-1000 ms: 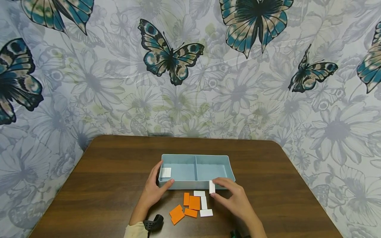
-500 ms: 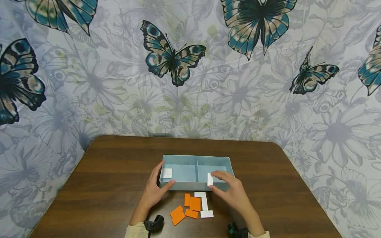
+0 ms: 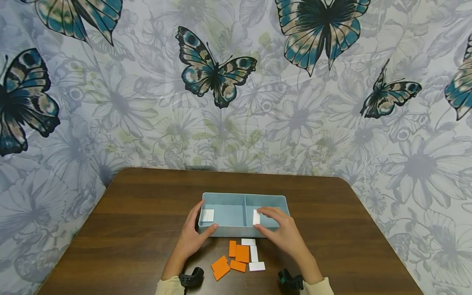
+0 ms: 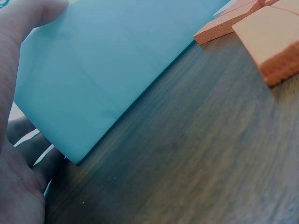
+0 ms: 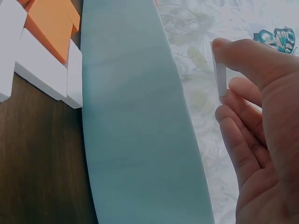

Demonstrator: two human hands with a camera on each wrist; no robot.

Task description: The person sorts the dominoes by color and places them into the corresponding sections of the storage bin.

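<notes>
A light blue two-compartment box (image 3: 230,231) sits on the table. At its left end my left hand (image 3: 192,237) holds it, thumb at the front rim and fingers around the left side; in the left wrist view the fingers (image 4: 39,151) show past the box's corner. My right hand (image 3: 284,231) pinches a white rectangular block (image 3: 256,217) between thumb and fingers over the right compartment, near the divider. The right wrist view shows this block (image 5: 219,74) edge-on, beyond the box wall (image 5: 135,112). White blocks (image 3: 208,215) lie in the left compartment's left end.
Several orange blocks (image 3: 242,253) and white blocks (image 3: 254,254) lie on the brown table (image 3: 140,213) in front of the box. Each wrist wears a black device (image 3: 191,277). Behind the table hangs a butterfly-patterned cloth (image 3: 236,135).
My right hand has carried the white block from in front of the box, up over its front rim and leftward, to above the right compartment. The left hand stays on the box.
</notes>
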